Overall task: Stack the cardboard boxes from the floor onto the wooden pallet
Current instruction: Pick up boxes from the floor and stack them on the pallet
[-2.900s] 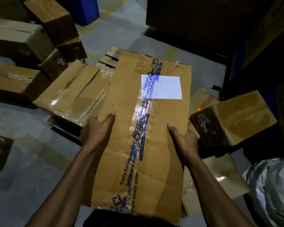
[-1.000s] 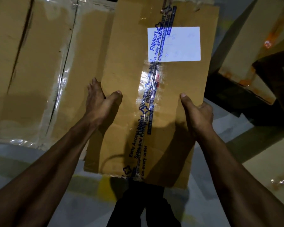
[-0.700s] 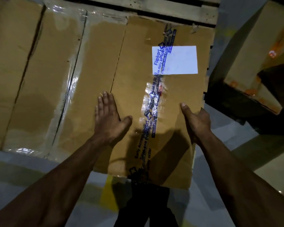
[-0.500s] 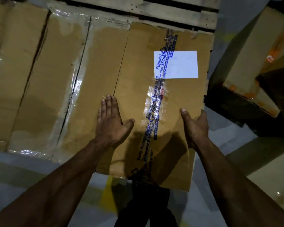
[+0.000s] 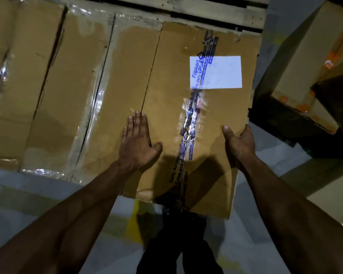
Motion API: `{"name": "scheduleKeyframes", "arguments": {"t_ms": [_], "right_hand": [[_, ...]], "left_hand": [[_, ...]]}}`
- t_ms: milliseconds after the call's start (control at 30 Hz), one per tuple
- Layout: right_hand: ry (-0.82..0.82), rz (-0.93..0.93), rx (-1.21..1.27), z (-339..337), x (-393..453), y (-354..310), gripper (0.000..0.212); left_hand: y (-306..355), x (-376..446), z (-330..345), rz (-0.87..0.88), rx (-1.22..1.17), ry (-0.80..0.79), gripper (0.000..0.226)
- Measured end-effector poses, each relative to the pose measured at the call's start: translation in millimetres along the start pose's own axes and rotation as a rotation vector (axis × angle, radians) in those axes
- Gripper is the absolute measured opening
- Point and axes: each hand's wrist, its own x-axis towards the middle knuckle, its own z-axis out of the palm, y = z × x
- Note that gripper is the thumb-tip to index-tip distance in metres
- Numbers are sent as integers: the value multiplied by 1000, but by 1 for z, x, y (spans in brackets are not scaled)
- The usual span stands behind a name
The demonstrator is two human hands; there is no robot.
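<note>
Taped cardboard boxes (image 5: 53, 91) lie side by side on the wooden pallet (image 5: 216, 10). The left hand (image 5: 138, 143) lies flat, fingers straight, across the seam between them and the labelled box (image 5: 196, 123), which lies at the row's right end. The right hand (image 5: 240, 144) grips this box's right edge, thumb on top, its fingers hidden.

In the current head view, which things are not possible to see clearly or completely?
- White label on the taped box: its writing is washed out by glare.
- Right hand: its fingers wrap over the box's right edge, out of sight.
- Wooden pallet: mostly covered by boxes, cut off by the top edge.
- Neighbouring boxes: cut off at the left edge.
- Box's near edge: dark under shadow.
</note>
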Motion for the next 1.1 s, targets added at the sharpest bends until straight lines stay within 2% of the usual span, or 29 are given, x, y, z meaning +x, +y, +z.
{"name": "scheduleKeyframes", "arguments": {"t_ms": [200,333,433,633,900,1100], "right_hand": [[34,66,-7,4,-38,11,65],[25,169,26,3,-92,57,65],[41,174,59,3,-109,71,63],[6,114,84,1,-103,74,56],[50,75,34,5,-101,80,51],[75,56,24,5,-101,82,52]], "left_hand": [[-10,-43,11,-7,-55,72,83],[-21,-89,32,-70,-125,83,81],[-27,-112,44,-134,-157,89,82],[-20,-113,53,-253,-266,147,86],[-19,-115,69,-276,-356,228,87],[-8,-101,62,-415,-466,261,81]]}}
